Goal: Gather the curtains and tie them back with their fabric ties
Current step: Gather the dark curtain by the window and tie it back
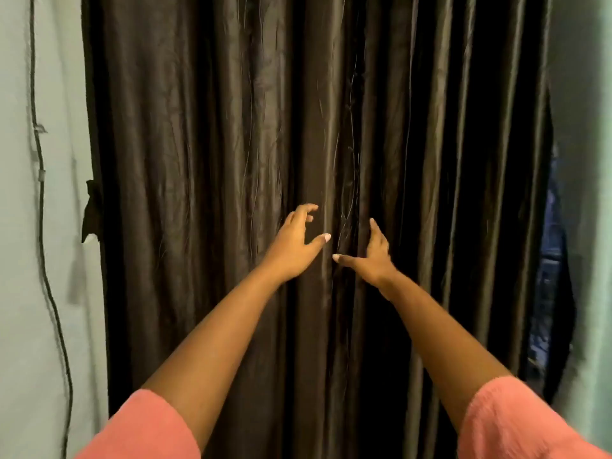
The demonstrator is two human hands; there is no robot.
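Observation:
Two dark brown, shiny curtains hang shut in long folds, the left curtain (pixel 198 160) and the right curtain (pixel 447 160), meeting near the middle. My left hand (pixel 296 246) is stretched out just left of that meeting line, fingers spread and slightly bent, holding nothing. My right hand (pixel 374 256) is just right of the line, fingers straight and pointing up, thumb out to the left, at the cloth's surface. A dark fabric piece (pixel 91 213), perhaps a tie, sticks out at the left curtain's outer edge.
Pale green walls (pixel 39 293) flank the curtains. A black cable (pixel 41 200) runs down the left wall. At the right edge the curtain gapes and shows something dark blue (pixel 548 293) behind it.

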